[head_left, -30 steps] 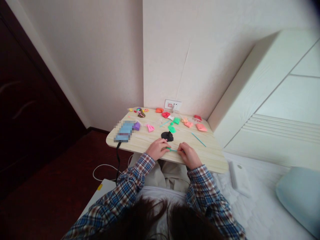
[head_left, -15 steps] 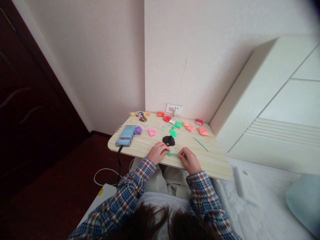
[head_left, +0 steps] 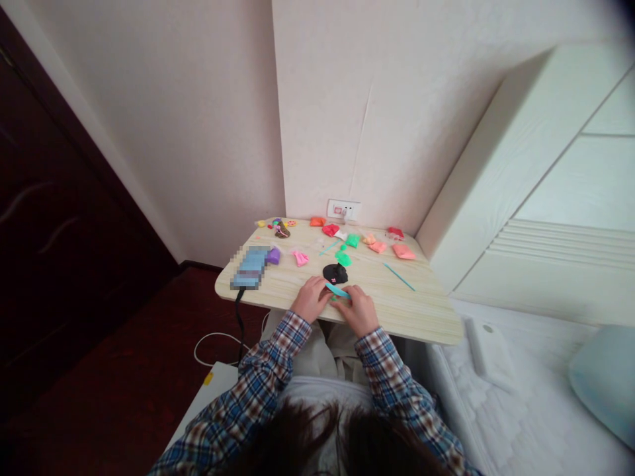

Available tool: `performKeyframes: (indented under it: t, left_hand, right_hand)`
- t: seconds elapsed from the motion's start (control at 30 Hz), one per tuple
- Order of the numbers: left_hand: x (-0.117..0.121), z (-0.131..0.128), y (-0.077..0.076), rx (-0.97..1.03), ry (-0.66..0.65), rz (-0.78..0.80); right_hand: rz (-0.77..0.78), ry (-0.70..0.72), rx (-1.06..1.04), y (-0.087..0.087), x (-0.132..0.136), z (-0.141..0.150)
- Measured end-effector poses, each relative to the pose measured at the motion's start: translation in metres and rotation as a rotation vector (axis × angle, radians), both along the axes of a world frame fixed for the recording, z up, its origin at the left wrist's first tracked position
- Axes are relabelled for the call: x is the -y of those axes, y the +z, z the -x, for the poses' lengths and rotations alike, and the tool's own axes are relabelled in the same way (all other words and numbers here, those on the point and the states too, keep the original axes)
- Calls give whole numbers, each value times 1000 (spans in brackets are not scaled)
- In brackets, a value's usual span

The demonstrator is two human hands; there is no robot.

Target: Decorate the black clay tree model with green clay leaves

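Near the front edge of the table, my right hand [head_left: 361, 312] is closed on a light-blue clay modelling tool [head_left: 338, 291], which points left across the gap between my hands. My left hand [head_left: 309, 299] has its fingertips pinched together beside a small piece of green clay [head_left: 334, 299] and appears to hold it. The far end of the tool comes close to my left fingertips; whether they touch it, I cannot tell. Just beyond my hands lies a black clay figure on a round black base [head_left: 336, 273], with a small pink mark. Flattened green clay [head_left: 342, 258] lies behind it.
Packs of coloured clay, such as orange [head_left: 318, 221], green [head_left: 352, 240] and pink [head_left: 300, 258], are spread over the table [head_left: 411, 311]. A second blue tool [head_left: 399, 277] lies to the right. A blurred-out phone-like object [head_left: 251, 268] and purple clay [head_left: 273, 256] are at left.
My right hand has moved left, close to my left hand. The tool, thin-looking before, now shows a broad blade and sits higher, above the green piece. The view has shifted slightly.
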State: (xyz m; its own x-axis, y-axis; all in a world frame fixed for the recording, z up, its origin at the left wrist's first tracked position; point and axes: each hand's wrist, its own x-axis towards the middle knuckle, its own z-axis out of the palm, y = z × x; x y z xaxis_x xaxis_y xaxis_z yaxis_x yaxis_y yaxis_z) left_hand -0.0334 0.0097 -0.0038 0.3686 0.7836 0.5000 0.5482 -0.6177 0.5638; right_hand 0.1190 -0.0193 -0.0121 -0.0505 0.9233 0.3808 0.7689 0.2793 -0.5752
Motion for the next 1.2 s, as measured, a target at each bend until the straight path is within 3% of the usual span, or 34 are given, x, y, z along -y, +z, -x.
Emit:
performKeyframes:
  t: [0.3, 0.47, 0.67, 1.2]
  left_hand:
    - [0, 2, 5, 226, 28, 60]
    - [-4, 8, 5, 362, 73, 104]
    - [-9, 9, 2, 467, 30, 207]
    - [-6, 8, 5, 536, -91, 321]
  right_hand:
    - [-10, -43, -25, 3, 0, -7]
    - [-30, -178, -73, 1, -1, -40]
    - [-42, -360, -42, -7, -18, -76]
    - [-129, -404, 13, -6, -25, -75]
